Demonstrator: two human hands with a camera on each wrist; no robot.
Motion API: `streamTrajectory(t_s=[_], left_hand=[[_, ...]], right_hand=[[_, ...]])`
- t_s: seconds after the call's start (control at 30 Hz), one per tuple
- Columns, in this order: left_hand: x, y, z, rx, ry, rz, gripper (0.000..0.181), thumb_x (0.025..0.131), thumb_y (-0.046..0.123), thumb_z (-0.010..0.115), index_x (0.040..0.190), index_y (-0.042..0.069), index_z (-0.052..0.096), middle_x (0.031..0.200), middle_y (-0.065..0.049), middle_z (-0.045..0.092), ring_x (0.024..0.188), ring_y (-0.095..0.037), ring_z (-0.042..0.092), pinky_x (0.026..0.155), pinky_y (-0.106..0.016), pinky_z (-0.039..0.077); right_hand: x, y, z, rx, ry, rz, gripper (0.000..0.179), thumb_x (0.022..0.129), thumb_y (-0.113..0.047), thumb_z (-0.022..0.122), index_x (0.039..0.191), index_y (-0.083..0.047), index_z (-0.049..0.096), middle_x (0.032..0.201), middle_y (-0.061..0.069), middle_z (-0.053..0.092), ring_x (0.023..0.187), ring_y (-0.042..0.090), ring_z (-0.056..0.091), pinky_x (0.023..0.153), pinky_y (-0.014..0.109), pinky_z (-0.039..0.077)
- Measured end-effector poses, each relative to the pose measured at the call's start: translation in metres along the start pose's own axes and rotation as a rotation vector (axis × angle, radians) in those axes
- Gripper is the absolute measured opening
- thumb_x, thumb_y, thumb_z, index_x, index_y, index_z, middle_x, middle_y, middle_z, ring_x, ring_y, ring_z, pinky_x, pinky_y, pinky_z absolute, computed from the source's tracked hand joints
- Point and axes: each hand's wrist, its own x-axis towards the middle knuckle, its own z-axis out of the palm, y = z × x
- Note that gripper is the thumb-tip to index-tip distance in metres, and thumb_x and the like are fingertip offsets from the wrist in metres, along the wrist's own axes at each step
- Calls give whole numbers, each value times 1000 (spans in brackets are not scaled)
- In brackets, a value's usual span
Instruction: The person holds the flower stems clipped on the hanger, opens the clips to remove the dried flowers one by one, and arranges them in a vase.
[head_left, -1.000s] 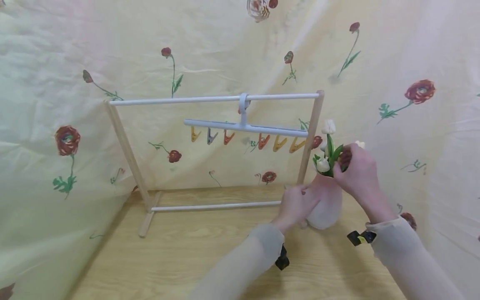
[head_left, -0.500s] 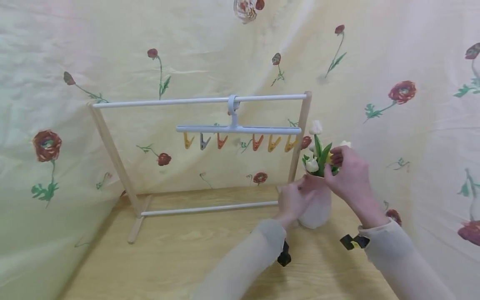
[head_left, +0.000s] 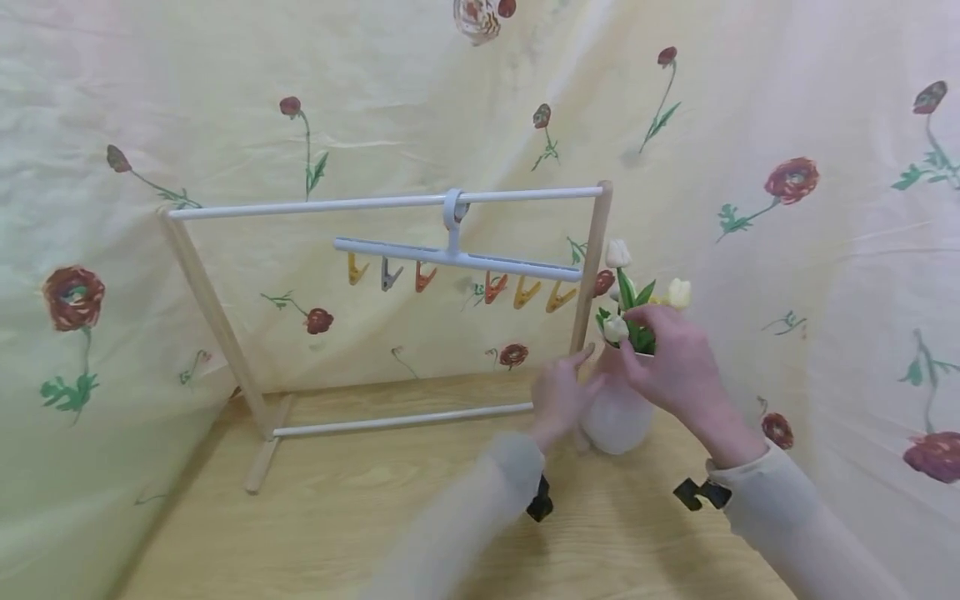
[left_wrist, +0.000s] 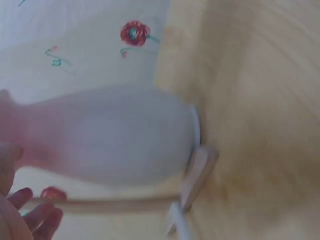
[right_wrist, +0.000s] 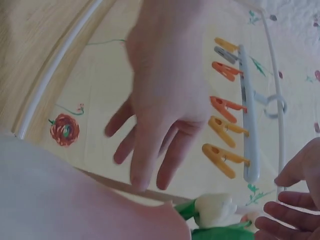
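A vase [head_left: 618,417], pink at the neck and white below, stands upright at the right with tulips in it. My left hand [head_left: 558,400] is beside the vase neck on its left, fingers loosely extended and holding nothing; the right wrist view shows this left hand [right_wrist: 160,115] with fingers apart. Over the vase mouth, my right hand [head_left: 678,358] has thumb and fingers spread beside a low white tulip [head_left: 615,327]. In the right wrist view a gap separates these fingertips from the white tulip [right_wrist: 212,207]. Other white tulips rise behind, and a yellow bloom is partly hidden.
A rack with wooden posts [head_left: 596,258] and white rods stands left of the vase. From its top rod hangs a pale blue hanger [head_left: 457,257] with several clothespins [head_left: 495,288] in yellow, grey and orange. Flower-patterned cloth [head_left: 375,100] encloses the wooden table [head_left: 337,525].
My left hand has come away from the vase neck. My right hand has shifted from the yellow bloom toward the low white tulip. The hanger swings, and the whole view has slid left.
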Motion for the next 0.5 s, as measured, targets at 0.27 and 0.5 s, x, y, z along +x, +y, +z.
streamTrajectory(t_s=[0.27, 0.5], left_hand=[[3, -30, -72, 140, -100, 148, 54, 95, 39, 80, 144, 21, 67, 121, -4, 81, 60, -7, 62, 48, -13, 40], [-5, -65, -147, 256, -166, 123, 61, 99, 47, 74, 151, 20, 59, 153, -4, 63, 57, -23, 65, 39, -19, 36]], right_hand=[[-1, -10, 5, 106, -89, -112, 41, 83, -4, 81, 122, 4, 69, 121, 22, 75, 112, 42, 72, 89, 57, 61], [1, -19, 7, 69, -331, -133, 58, 92, -21, 79, 144, -2, 60, 151, 23, 60, 140, 46, 56, 110, 65, 49]])
